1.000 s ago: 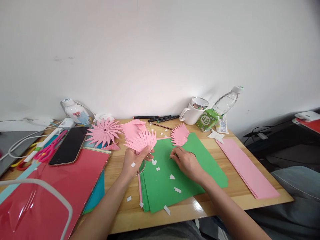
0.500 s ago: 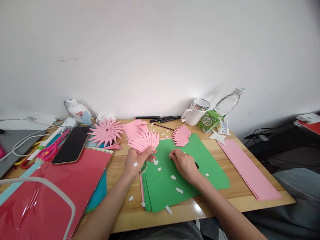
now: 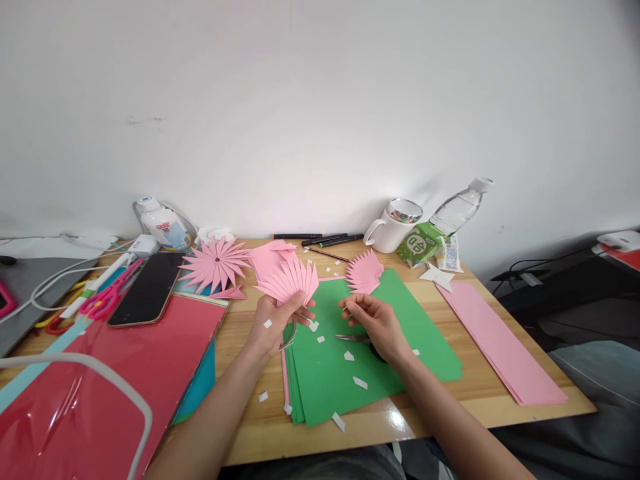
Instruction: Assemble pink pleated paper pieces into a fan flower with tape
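Observation:
Between the thumb and fingers of my left hand [image 3: 281, 317] is a fan of pleated pink paper [image 3: 290, 283], its points spread upward. A small white scrap [image 3: 268, 324] sits on the back of that hand, and a round ring [image 3: 289, 337] shows partly beneath it. My right hand [image 3: 377, 327] hovers over the green paper stack [image 3: 330, 393], thumb and index finger pinched together; a tiny pale bit may be at the tips, too small to name. Under this hand lie scissors [image 3: 350, 338], their blades showing and their dark handle partly covered. Another pink pleated fan [image 3: 364, 272] rests at the stack's back edge.
White paper scraps [image 3: 360, 383] are scattered about. A pink paper pinwheel [image 3: 217, 261], phone [image 3: 147, 290] and pink scissors [image 3: 111, 290] lie left. Markers [image 3: 330, 239], a mug [image 3: 393, 225] and a bottle [image 3: 461, 208] stand or lie behind. Pink strips [image 3: 500, 343] lie right.
My right hand has lifted slightly and turned, its fingers loosening apart from the thumb-index pinch. The scissor blades beneath it now show. My left hand still holds the pink fan.

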Motion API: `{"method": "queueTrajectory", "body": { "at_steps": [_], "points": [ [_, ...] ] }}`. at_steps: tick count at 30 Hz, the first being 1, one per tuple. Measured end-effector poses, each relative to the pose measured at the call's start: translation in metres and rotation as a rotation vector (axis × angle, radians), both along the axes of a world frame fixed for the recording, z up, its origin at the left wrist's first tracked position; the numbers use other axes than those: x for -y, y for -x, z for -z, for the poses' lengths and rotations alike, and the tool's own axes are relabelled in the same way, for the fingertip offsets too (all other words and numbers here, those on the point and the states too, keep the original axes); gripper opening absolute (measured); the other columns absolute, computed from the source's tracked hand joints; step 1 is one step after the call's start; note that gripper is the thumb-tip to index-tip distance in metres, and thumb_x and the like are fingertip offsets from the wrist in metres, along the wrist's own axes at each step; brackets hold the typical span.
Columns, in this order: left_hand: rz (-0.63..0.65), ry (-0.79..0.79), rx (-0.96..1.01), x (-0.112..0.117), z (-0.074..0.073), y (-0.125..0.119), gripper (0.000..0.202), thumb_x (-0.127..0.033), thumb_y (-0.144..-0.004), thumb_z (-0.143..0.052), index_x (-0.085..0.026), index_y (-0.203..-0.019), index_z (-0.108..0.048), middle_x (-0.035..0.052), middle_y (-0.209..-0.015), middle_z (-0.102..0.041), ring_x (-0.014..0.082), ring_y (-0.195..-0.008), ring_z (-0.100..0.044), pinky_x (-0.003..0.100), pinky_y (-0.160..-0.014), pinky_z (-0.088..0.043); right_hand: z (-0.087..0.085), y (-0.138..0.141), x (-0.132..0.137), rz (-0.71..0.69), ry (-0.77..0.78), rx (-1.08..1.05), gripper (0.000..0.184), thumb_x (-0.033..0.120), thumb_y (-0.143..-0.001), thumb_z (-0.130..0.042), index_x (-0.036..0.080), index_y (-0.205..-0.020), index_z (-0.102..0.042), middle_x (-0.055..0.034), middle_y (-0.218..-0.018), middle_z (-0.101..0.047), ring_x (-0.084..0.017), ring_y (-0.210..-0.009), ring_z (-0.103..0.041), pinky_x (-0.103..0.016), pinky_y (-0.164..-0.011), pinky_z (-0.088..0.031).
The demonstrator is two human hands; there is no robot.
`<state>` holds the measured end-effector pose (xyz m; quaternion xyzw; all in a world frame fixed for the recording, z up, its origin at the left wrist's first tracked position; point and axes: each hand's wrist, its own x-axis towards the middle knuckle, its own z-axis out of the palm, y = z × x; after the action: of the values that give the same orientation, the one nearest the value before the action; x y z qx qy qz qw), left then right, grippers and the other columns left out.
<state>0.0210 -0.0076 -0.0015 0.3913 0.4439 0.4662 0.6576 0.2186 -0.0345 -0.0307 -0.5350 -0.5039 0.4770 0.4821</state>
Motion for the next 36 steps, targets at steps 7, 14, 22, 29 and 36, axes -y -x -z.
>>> {"method": "queueTrajectory", "body": {
  "at_steps": [7, 14, 22, 29, 36],
  "points": [
    [0.109, 0.101, 0.139, -0.004, 0.001, 0.005, 0.036, -0.041, -0.066, -0.079, -0.007, -0.072, -0.068, 0.0149, -0.081, -0.074, 0.0158, -0.055, -0.066, 0.026, -0.053, -0.053, -0.018, 0.017, 0.008, -0.09, 0.101, -0.336, 0.043, 0.042, -0.064, -0.082, 0.022, -0.091, -0.055, -0.0002, -0.07, -0.072, -0.014, -0.061, -0.064, -0.028, -0.059, -0.053],
    [0.154, 0.061, 0.15, -0.003, 0.001, 0.005, 0.033, -0.036, -0.067, -0.079, -0.009, -0.081, -0.068, 0.0149, -0.089, -0.074, 0.0197, -0.063, -0.07, 0.026, -0.052, -0.053, -0.024, 0.022, 0.011, -0.146, 0.042, -0.228, 0.037, 0.053, -0.081, -0.063, 0.017, -0.071, -0.058, 0.0038, -0.055, -0.052, -0.008, -0.048, -0.046, -0.021, -0.046, -0.038],
    [0.123, 0.004, 0.074, -0.001, -0.002, 0.003, 0.033, -0.039, -0.064, -0.08, -0.012, -0.079, -0.07, 0.0104, -0.08, -0.074, 0.0187, -0.059, -0.068, 0.029, -0.053, -0.054, -0.024, 0.024, 0.017, -0.127, -0.03, -0.198, 0.058, 0.057, -0.086, -0.053, 0.019, -0.046, -0.037, 0.0075, -0.04, -0.033, -0.004, -0.033, -0.031, -0.021, -0.037, -0.024],
    [0.069, 0.036, 0.116, -0.005, -0.002, 0.005, 0.043, -0.05, -0.065, -0.077, -0.012, -0.079, -0.064, 0.0096, -0.079, -0.071, 0.02, -0.064, -0.07, 0.029, -0.056, -0.056, -0.035, 0.009, 0.022, -0.767, 0.111, -0.381, 0.037, 0.037, -0.058, -0.087, 0.018, -0.087, -0.073, -0.0057, -0.086, -0.073, -0.019, -0.082, -0.068, -0.034, -0.081, -0.052],
    [0.092, 0.048, 0.13, -0.007, -0.002, 0.006, 0.047, -0.056, -0.071, -0.07, -0.01, -0.08, -0.062, 0.0163, -0.094, -0.072, 0.0233, -0.071, -0.072, 0.033, -0.061, -0.058, -0.043, -0.008, 0.019, -0.864, 0.161, -0.247, 0.035, 0.048, -0.072, -0.074, 0.018, -0.091, -0.074, -0.0053, -0.074, -0.075, -0.015, -0.055, -0.068, -0.03, -0.065, -0.054]
  ]
}}
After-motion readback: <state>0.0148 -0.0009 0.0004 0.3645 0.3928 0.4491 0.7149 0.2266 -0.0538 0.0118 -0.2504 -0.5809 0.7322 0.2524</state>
